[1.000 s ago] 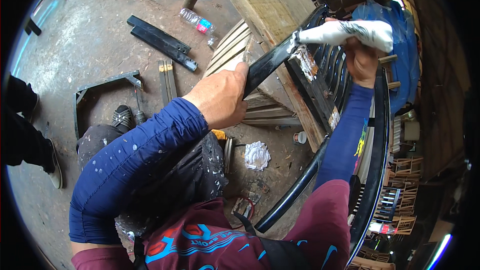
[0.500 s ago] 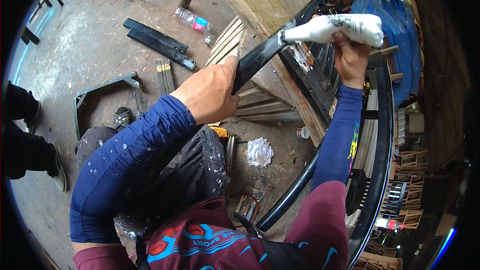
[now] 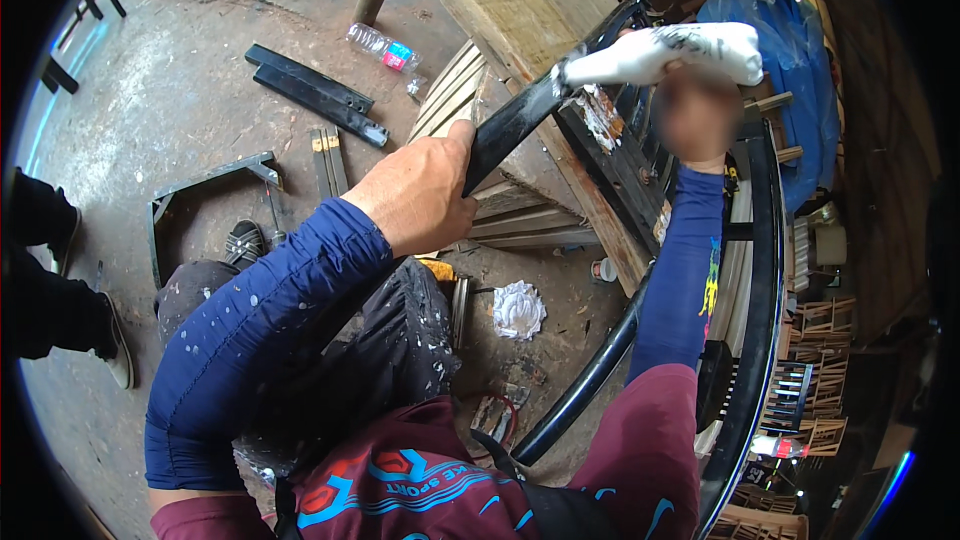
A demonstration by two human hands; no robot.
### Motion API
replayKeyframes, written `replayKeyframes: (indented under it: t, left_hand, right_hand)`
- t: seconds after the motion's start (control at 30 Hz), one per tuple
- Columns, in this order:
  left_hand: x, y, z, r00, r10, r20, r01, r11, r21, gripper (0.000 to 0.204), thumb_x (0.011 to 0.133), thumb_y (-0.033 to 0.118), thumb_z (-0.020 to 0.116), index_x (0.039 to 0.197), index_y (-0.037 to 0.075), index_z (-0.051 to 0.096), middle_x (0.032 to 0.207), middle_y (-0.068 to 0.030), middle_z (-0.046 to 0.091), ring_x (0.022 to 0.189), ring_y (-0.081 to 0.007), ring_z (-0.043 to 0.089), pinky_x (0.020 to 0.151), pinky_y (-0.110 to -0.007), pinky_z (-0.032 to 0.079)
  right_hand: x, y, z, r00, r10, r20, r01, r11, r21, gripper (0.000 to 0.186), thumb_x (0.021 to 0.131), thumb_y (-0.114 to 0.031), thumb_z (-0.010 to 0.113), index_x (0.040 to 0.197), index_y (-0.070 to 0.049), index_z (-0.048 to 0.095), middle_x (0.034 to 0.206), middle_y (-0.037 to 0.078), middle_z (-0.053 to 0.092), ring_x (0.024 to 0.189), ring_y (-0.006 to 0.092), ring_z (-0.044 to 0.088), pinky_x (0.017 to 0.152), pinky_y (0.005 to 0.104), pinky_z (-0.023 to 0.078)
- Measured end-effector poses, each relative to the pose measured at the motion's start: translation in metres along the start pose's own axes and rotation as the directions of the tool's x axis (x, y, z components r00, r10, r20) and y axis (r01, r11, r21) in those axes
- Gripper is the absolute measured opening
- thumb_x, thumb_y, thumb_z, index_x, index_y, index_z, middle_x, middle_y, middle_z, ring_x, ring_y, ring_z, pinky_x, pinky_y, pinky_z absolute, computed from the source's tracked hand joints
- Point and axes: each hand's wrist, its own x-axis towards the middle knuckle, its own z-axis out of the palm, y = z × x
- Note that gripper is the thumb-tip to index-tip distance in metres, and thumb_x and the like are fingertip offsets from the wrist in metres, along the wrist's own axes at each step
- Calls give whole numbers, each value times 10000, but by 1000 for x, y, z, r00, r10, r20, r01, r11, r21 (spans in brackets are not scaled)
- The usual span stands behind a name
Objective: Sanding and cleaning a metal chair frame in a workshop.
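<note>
My left hand (image 3: 425,185) grips a curved black rail (image 3: 508,125), thumb along its top. My right hand (image 3: 697,115), blurred in the picture, is wrapped under a white squeeze bottle (image 3: 700,45) held sideways, its narrow end touching the rail where whitish smears show. Behind the rail lean a thick pale wooden board (image 3: 530,15) and slatted wood (image 3: 445,85). A dark plank (image 3: 625,185) with flaking white patches lies just below the bottle. More black curved framework runs down the right side.
At left stand another person's legs (image 3: 40,250). On the floor are black bars (image 3: 315,90), a clear bottle (image 3: 385,45), an angled metal frame (image 3: 210,168) and a white wad (image 3: 518,310). Blue plastic (image 3: 805,150) and stacked wooden frames (image 3: 820,370) occupy the right.
My right hand and the white bottle have shifted left and slightly up, the narrow end moving along the rail. My left hand still grips the rail, a little further left in view.
</note>
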Motion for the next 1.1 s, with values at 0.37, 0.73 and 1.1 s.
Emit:
replayKeyframes:
  t: [0.37, 0.73, 1.1]
  left_hand:
    - [2, -3, 1, 1000, 6, -15, -6, 1000, -2, 488, 832, 97, 704, 1182, -94, 423, 867, -335, 646, 906, -479, 674, 784, -482, 549]
    - [6, -7, -6, 999, 17, 33, -12, 990, -138, 450, 809, 135, 751, 1098, -87, 487, 899, -324, 658, 908, -430, 694, 787, -426, 551]
    - [-15, 43, -2, 998, 48, 32, -23, 841, -541, 299, 757, 43, 594, 1026, -81, 554, 853, -324, 646, 915, -460, 679, 829, -457, 526]
  right_hand:
    - [16, 4, -10, 998, 55, 16, -54, 995, -78, 341, 835, -16, 806, 1153, -10, 682, 1087, 88, 734, 955, 208, 706, 840, 332, 597]
    - [41, -34, -26, 998, 42, -48, -51, 976, -213, 358, 928, -113, 739, 1253, -48, 604, 1157, 101, 680, 1031, 239, 691, 810, 388, 636]
    - [28, -81, -38, 928, 222, -298, -264, 958, -110, 443, 964, -162, 692, 1309, 76, 548, 1216, 212, 662, 1114, 365, 674, 857, 564, 618]
